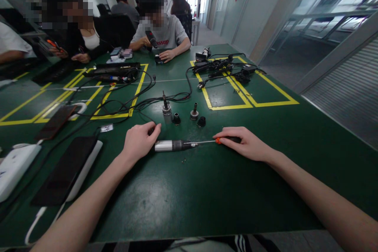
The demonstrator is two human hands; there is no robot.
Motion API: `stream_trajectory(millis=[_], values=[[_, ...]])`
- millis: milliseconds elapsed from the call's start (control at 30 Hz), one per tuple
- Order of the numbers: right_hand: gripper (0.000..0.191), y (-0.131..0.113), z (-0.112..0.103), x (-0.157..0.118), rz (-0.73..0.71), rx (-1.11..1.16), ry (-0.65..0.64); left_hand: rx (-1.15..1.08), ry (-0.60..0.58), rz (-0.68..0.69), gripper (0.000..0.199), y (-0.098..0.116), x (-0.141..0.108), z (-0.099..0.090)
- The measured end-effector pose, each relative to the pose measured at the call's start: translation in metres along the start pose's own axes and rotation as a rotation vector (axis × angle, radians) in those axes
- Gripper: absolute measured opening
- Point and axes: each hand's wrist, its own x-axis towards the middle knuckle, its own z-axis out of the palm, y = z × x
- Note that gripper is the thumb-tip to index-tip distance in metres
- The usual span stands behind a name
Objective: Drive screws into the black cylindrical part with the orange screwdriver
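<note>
A silver and black tube (169, 145) lies sideways near the middle of the green table (191, 204). The left hand (141, 138) is closed on the tube's left end, with its fingers mostly hidden. The right hand (242, 142) is closed on the handle of a screwdriver (217, 140), which has a bit of orange on it. The screwdriver's thin metal rod points left and reaches the tube's narrow end. I cannot tell if the tip is inside.

A few tiny bits (183, 161) lie just below the tube. Above it, a tall metal part (167, 112) stands up, with a small black cap (176, 119) right beside it. Near them are a short metal part (194, 113) and another black cap (201, 121).

On the left are a dark phone (66, 169) and a white power strip (19, 169). Farther back, black cords (217, 65) lie by yellow tape (232, 107). Across the table, a person in a gray shirt (177, 29) holds a red and black tool (151, 38).
</note>
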Motion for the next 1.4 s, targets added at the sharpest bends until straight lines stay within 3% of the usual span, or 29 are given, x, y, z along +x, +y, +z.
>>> stream_trajectory(millis=[133,333,1067,1400], values=[[0.037,0.0006,0.0000,-0.0005,-0.015,0.003,0.021,-0.014,-0.007,-0.010,0.049,0.0001,-0.0002,0.0001],[0.055,0.0031,-0.0003,-0.0014,0.015,0.015,-0.001,-0.036,-0.007,-0.027,0.045,0.0011,0.0009,-0.0001],[0.025,-0.0002,0.0005,-0.0012,-0.102,-0.090,0.046,-0.040,-0.042,-0.059,0.048,0.0021,0.0012,-0.0008],[0.024,0.0004,0.0019,-0.0022,-0.120,-0.094,0.038,-0.097,-0.009,-0.043,0.046,0.0009,0.0008,0.0024]])
